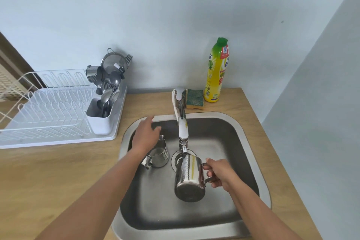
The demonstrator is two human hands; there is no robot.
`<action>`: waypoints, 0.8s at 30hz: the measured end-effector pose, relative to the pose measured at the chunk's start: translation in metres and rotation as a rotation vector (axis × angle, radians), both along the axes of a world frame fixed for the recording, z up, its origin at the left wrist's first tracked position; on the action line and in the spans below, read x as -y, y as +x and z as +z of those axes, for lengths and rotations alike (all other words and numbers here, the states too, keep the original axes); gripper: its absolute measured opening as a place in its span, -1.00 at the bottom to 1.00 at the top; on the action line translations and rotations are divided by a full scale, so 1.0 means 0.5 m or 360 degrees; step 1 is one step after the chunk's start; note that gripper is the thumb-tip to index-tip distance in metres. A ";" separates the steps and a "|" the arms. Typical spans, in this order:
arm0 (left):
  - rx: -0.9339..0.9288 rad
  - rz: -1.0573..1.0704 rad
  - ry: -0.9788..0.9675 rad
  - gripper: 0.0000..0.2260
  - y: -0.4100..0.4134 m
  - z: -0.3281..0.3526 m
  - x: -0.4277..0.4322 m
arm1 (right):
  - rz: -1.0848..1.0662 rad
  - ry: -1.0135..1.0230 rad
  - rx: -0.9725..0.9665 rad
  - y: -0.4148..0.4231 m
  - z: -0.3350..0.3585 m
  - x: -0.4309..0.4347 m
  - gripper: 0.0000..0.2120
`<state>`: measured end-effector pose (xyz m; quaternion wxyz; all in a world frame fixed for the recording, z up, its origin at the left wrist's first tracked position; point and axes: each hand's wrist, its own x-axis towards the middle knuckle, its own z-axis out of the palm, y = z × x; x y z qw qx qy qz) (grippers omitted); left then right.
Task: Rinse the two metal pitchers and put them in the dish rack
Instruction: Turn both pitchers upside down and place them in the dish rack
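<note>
your right hand [220, 173] grips the handle of the larger metal pitcher [190, 178], tilted with its mouth under the faucet [182, 122] spout, over the sink [251, 142]. your left hand [146, 134] hovers released, fingers spread, above the smaller pitcher [158, 157] standing upright in the sink. the dish rack [50, 111] sits on the counter [58, 171] to the left.

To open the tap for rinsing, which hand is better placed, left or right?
Left, probably. The left hand is empty and open, reaching above the second pitcher, nearer the faucet lever. The right hand is busy, gripping the handle of the tilted pitcher under the spout.
</note>
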<state>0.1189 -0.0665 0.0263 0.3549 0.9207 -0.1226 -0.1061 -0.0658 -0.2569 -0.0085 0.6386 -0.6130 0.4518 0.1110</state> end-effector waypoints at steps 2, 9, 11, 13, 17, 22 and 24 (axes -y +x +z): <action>-0.0279 0.0166 0.0082 -0.34 -0.030 -0.060 -0.054 | -0.0060 0.0006 0.0028 -0.002 -0.002 0.001 -0.69; -0.0563 0.0372 0.0148 -0.69 -0.128 -0.164 -0.112 | -0.0221 -0.0033 0.0091 -0.012 0.006 -0.005 -0.68; -0.0555 0.0409 0.0040 -0.77 -0.132 -0.171 -0.111 | -0.0247 -0.0068 0.0097 -0.017 0.009 -0.006 -0.68; -0.0519 0.0372 -0.0008 -0.77 -0.136 -0.170 -0.113 | -0.0258 -0.0103 0.0104 -0.021 0.012 -0.008 -0.69; -0.0450 0.0248 -0.0268 -0.77 -0.157 -0.157 -0.115 | -0.0196 -0.0242 0.0111 -0.027 0.024 -0.016 -0.73; -0.0723 0.0252 -0.0759 -0.75 -0.166 -0.114 -0.096 | -0.0110 -0.0553 0.0113 -0.039 0.045 -0.031 -0.75; -0.0766 0.0176 -0.0810 -0.77 -0.165 -0.098 -0.093 | -0.0098 -0.0585 0.0153 -0.043 0.054 -0.033 -0.76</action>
